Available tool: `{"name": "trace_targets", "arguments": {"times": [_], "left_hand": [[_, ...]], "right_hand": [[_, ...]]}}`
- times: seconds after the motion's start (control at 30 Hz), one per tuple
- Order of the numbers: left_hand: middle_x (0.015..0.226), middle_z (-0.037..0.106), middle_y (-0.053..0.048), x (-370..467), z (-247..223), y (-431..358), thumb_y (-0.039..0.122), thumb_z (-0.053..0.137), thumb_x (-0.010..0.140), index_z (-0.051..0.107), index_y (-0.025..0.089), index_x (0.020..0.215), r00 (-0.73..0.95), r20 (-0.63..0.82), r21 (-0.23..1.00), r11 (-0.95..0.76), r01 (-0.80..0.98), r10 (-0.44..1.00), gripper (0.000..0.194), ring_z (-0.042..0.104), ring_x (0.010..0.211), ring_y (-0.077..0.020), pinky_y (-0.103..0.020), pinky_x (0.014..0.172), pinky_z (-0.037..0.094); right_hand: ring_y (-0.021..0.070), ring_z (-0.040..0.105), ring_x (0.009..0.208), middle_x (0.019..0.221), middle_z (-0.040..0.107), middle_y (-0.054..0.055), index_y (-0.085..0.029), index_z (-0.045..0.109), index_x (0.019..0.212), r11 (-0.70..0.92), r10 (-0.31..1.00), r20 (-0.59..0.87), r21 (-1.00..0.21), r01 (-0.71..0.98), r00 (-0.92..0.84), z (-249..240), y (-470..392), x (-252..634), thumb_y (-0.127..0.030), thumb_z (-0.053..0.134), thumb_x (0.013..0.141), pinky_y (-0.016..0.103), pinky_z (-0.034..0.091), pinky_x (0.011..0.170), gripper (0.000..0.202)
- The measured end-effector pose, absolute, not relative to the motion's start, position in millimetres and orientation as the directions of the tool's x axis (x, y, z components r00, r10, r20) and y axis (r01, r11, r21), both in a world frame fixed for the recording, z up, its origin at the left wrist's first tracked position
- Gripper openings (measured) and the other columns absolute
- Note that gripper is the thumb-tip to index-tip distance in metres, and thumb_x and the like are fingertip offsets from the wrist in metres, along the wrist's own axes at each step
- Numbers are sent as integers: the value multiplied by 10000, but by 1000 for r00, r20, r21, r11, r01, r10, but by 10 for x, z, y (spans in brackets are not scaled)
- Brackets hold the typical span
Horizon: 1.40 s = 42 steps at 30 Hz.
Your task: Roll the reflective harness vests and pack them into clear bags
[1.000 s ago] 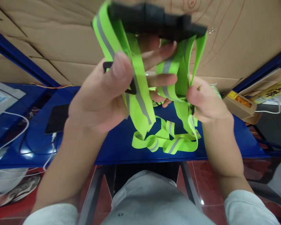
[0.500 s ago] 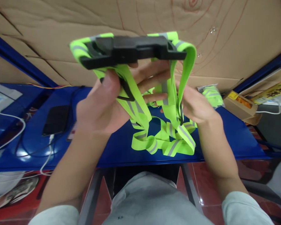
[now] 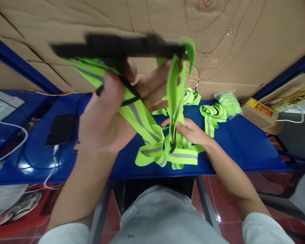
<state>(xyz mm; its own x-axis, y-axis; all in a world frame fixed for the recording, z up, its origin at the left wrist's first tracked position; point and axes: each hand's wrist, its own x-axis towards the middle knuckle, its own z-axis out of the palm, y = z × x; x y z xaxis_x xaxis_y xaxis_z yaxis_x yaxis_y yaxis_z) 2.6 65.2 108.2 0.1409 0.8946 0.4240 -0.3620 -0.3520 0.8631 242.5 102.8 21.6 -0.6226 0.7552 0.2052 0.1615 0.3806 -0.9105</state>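
Note:
My left hand (image 3: 109,112) is raised over the table and grips a neon-yellow reflective strap (image 3: 139,118) with a grey stripe. Across the top of the strap sits a black plastic buckle (image 3: 132,46), blurred by motion. A black slider (image 3: 132,96) lies against the strap near my left thumb. Lower down and farther right, my right hand (image 3: 193,132) has its thumb and fingers closed around the hanging part of the same strap. The loose lower loops (image 3: 183,156) of the strap rest on the blue table or just above it.
More neon straps (image 3: 213,117) lie at the back right beside a clear bag (image 3: 229,103) of the same material. A small cardboard box (image 3: 260,113) stands farther right. A black phone (image 3: 61,129) with a white cable lies at left on the blue table (image 3: 244,149). Cardboard (image 3: 162,20) lines the back.
My right hand has moved down and left along the strap. My left hand has shifted slightly left, taking the buckle with it and tilting it. Straps behind my right hand now show.

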Motion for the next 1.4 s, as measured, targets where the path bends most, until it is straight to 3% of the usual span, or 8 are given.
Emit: {"name": "trace_targets", "arguments": {"times": [0.13,0.23,0.37,0.53,0.77,1.07,1.2,1.4], "left_hand": [[1187,750,19,168,1046,669,493,875,815,703,286,941,274,375,825,-184,-534,886,297,635,1353,-296,-403,960,628],[1307,749,32,236,1045,669,468,780,919,766,343,1076,400,401,819,-127,-560,824,201,653,1348,-276,-444,1033,620],[1349,739,0,310,1022,709,456,774,928,792,325,1115,436,409,825,-121,-551,801,230,651,1352,-302,-467,1036,624],[1086,786,-34,380,829,787,309,814,906,807,256,1094,139,561,791,-480,-380,816,195,762,1090,-245,-388,950,653],[997,792,-51,375,523,917,460,845,852,764,219,967,209,457,865,-377,-331,864,280,776,984,-250,-374,862,655],[813,753,-30,457,311,1005,484,741,943,705,182,918,146,282,891,-203,-406,948,305,741,700,-166,-313,731,640],[795,709,-5,427,314,1033,516,837,846,667,191,882,179,247,850,-125,-513,952,368,674,626,-132,-285,644,595],[823,704,16,512,152,1094,369,911,777,726,191,917,242,286,867,-143,-478,927,292,668,694,-117,-269,723,571]], "right_hand": [[242,657,1194,1302,694,114,-207,631,1391,497,736,304,-849,178,-604,311,1113,2581,-692,668,907,409,569,1028,686],[276,597,1369,1430,642,121,-256,575,1466,486,770,397,-872,55,-500,534,1134,2617,-887,485,876,467,550,1105,868],[297,698,1175,1197,726,114,-247,692,1261,445,776,398,-895,-21,-489,853,1111,2479,-991,529,733,484,636,924,927],[232,739,962,963,735,24,-235,734,1035,352,823,342,-934,-65,-454,967,1099,2285,-602,884,739,389,659,795,494],[162,696,693,771,702,-11,-196,718,857,165,865,216,-975,-149,-454,762,1225,2319,-395,963,684,332,635,703,360],[173,712,813,927,740,30,-180,729,1066,88,830,137,-990,-114,-540,492,1275,2537,-420,903,779,340,614,778,412],[130,657,644,865,729,-16,-229,672,1173,7,867,76,-990,-142,-492,391,1269,2529,-438,898,772,277,576,601,506],[130,688,671,890,749,-43,-267,695,1039,190,935,241,-961,-202,-262,254,1247,2248,-392,862,832,287,618,659,294]]}}
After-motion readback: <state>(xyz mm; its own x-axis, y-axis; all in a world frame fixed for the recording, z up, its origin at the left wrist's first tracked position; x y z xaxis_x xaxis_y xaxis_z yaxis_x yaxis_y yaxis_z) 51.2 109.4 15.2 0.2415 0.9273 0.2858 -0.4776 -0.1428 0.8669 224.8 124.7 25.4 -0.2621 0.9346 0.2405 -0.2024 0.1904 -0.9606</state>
